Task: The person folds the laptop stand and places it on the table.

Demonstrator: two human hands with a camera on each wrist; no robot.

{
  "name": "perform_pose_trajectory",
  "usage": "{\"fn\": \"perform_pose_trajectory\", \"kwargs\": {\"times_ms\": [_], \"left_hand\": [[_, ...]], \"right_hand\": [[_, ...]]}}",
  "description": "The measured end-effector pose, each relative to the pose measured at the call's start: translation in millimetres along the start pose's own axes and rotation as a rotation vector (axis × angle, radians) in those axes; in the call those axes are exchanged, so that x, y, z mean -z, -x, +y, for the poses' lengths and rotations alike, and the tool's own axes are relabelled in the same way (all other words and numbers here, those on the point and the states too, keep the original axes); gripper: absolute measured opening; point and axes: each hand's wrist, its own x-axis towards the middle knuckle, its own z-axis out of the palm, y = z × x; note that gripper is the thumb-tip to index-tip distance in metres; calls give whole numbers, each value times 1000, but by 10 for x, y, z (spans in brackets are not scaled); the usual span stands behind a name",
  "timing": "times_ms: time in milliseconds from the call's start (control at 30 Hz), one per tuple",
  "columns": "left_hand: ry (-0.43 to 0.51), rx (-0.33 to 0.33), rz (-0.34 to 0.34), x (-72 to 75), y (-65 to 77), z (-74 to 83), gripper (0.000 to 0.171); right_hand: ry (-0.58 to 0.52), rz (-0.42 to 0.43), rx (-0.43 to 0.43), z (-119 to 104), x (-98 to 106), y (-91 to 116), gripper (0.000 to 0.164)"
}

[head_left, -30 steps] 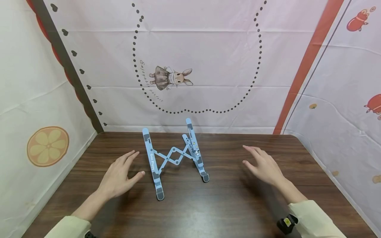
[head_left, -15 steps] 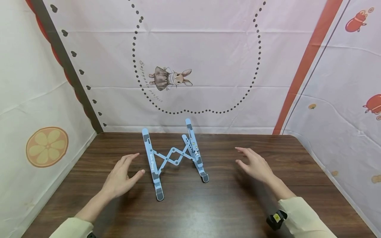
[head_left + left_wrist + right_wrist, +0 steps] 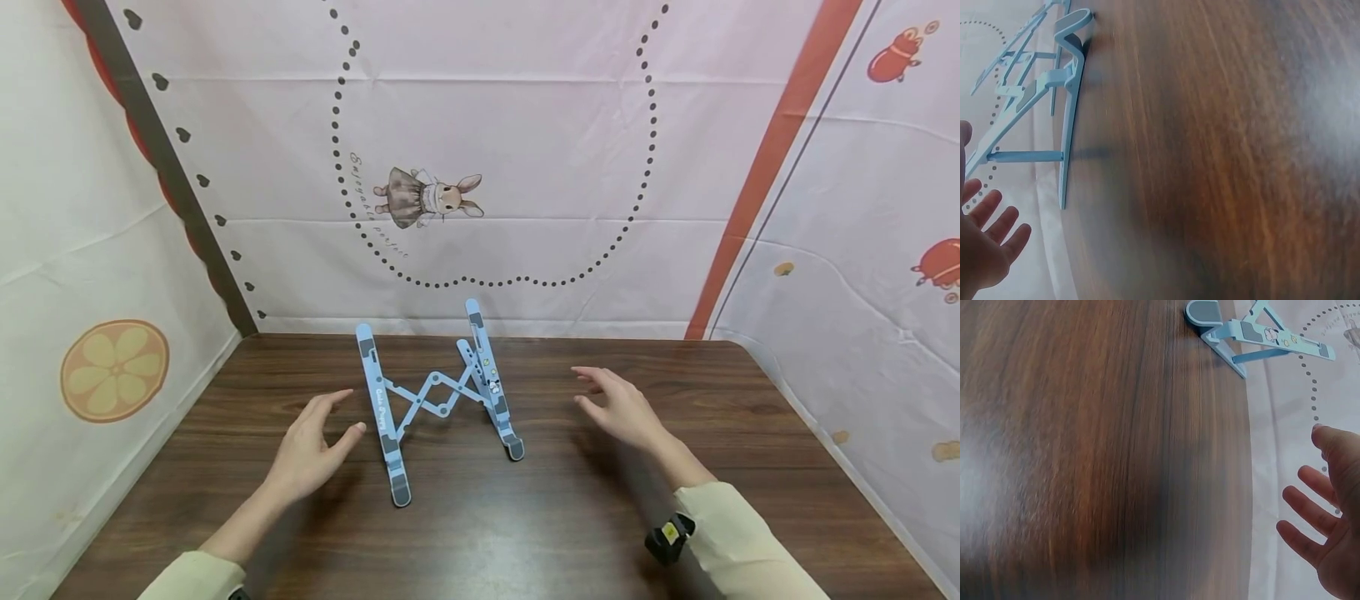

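Observation:
A light blue folding laptop stand stands unfolded on the table, its two slanted arms joined by a crisscross linkage. Grey pads line the arms, and the right arm carries small cartoon prints. My left hand hovers just left of the stand's left arm, fingers spread and apart from it. Farther off on the right side, my right hand is held in the air with fingers extended, touching nothing. The left wrist view shows the stand's side profile with its hooked front lip raised. In the right wrist view, the stand's right arm lies beyond the fingers.
The dark wood-grain table spreads around the stand. Behind it hangs a pale printed cloth with a rabbit picture, and similar cloth walls close off the left and right sides. A black device is strapped at the right wrist.
My right hand has moved left, closer to the stand. The left hand has shifted slightly, its fingers a little more bent. The stand has stayed in place.

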Motion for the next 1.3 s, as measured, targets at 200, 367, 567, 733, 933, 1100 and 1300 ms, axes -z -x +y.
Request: {"fn": "perform_pose_trajectory", "kwargs": {"times_ms": [200, 367, 567, 733, 933, 1100, 1300], "left_hand": [[53, 43, -5, -28, 8, 11, 47], [102, 115, -37, -54, 11, 31, 45], [187, 196, -71, -99, 15, 50, 44], [221, 238, -69, -140, 13, 62, 44], [247, 303, -78, -171, -5, 113, 40], [276, 348, -90, -202, -21, 147, 39], [298, 386, -90, -233, -34, 194, 37]], "right_hand": [[-50, -28, -16, -65, -93, -41, 42], [-83, -21, -20, -93, -181, -66, 40], [-138, -30, -50, -102, -248, -97, 38], [-181, -29, -74, -101, -330, -119, 38], [-214, -35, -108, -150, -441, -137, 36], [-235, -38, -122, -219, -508, -169, 34], [-275, -22, -138, -299, -603, -221, 33]]}}
